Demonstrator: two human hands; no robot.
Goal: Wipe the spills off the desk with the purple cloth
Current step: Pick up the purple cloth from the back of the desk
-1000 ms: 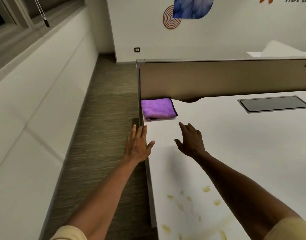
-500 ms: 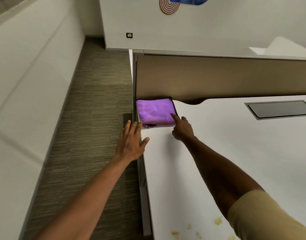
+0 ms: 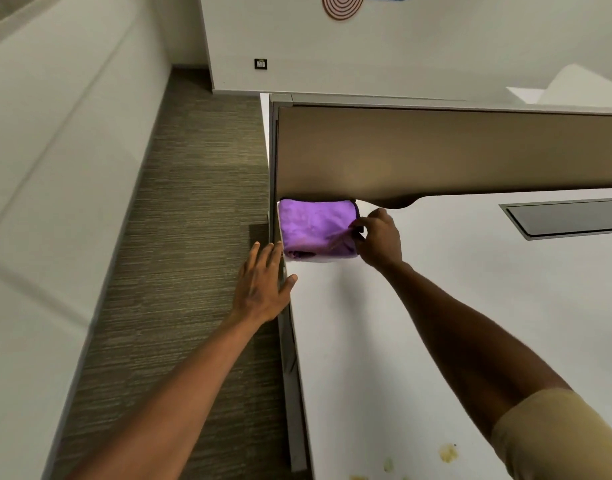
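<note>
Purple cloth [image 3: 316,228] edge between pinched right fingers [image 3: 358,226]

Bare desk [image 3: 471,289] open toward the purple cloth [image 3: 315,226] (partition [image 3: 436,150] close behind).

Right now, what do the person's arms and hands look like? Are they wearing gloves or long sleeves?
No gloves: the left hand and the right hand are both bare, with no rings, watch or bracelets that I can see. The forearms are bare too. A short tan sleeve covers the right upper arm. The left arm shows no sleeve in this view.
</note>
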